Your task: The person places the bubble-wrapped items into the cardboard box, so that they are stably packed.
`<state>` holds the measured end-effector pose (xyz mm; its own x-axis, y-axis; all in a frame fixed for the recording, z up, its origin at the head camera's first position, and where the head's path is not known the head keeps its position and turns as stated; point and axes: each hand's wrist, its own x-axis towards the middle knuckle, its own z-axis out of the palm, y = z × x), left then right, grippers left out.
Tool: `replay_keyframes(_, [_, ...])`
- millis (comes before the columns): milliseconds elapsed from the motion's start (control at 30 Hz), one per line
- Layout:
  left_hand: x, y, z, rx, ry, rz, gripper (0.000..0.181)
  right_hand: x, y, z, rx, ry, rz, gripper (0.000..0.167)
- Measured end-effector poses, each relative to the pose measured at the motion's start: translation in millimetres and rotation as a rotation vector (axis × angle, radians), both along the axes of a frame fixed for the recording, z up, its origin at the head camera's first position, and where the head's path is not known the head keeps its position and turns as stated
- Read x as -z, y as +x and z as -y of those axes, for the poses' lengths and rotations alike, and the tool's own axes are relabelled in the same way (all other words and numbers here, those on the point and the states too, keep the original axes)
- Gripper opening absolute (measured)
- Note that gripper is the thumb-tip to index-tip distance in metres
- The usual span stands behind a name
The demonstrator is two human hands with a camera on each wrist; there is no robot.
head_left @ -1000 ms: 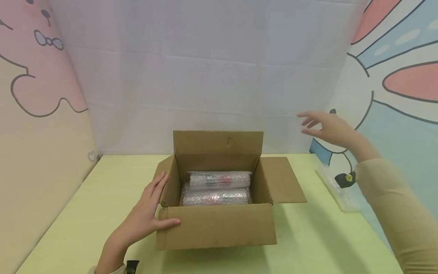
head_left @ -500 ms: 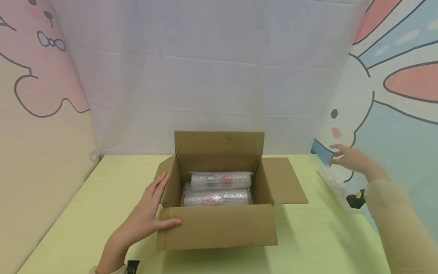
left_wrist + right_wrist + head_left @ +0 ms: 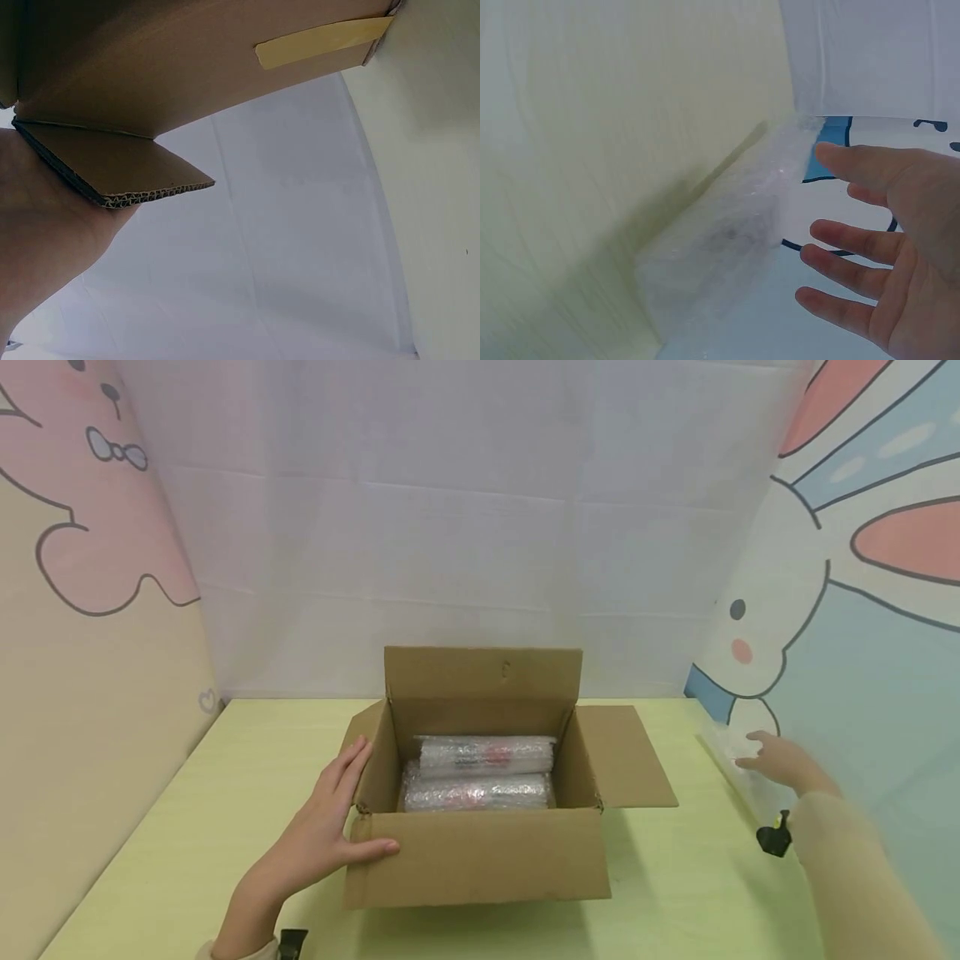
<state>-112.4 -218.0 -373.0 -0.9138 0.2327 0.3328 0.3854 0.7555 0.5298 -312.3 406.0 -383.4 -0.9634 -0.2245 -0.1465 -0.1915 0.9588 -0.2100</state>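
Observation:
An uncovered cardboard box (image 3: 480, 856) stands on the pale yellow table with its flaps folded outward. Inside lie bubble-wrapped rolls (image 3: 487, 756) with reddish marks showing through the plastic. My left hand (image 3: 315, 827) rests on the box's near left corner, thumb along the front flap and fingers extended over the left flap (image 3: 366, 722). At the right edge of the table lies a clear bubble-wrap piece (image 3: 720, 247); whether it encloses anything cannot be told. My right hand (image 3: 885, 247) hovers beside it, fingers spread, holding nothing.
The table (image 3: 225, 793) meets a white cloth backdrop (image 3: 465, 543) behind the box. Cartoon-printed side walls, one with a rabbit (image 3: 765, 627), close in on left and right. The right flap (image 3: 626, 756) sticks out toward the right hand's side.
My right hand has moved right and down, from above the table to beside the bubble-wrap piece. My left hand and the box stay in place.

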Motion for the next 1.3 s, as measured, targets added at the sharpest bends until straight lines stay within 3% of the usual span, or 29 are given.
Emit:
replay_keyframes(333, [-1.0,0.8,-0.3,-0.004,-0.008,-0.001,0.116,38.5,8.2,-11,0.070,-0.007,-0.009,0.073])
replay_keyframes(700, [-1.5,0.3,-0.1,-0.004,-0.003,0.007,0.117,39.1,14.6,-6,0.098,0.010,-0.050,0.068])
replay_keyframes(900, [-1.8,0.9,-0.9,-0.008,0.001,0.017,0.116,20.2,6.9,1,0.067,0.051,-0.113,0.064])
replay_keyframes(1300, [-1.7,0.1,-0.6,-0.005,-0.009,0.001,0.116,-54.2,11.2,45,-0.021,0.087,-0.274,0.061])
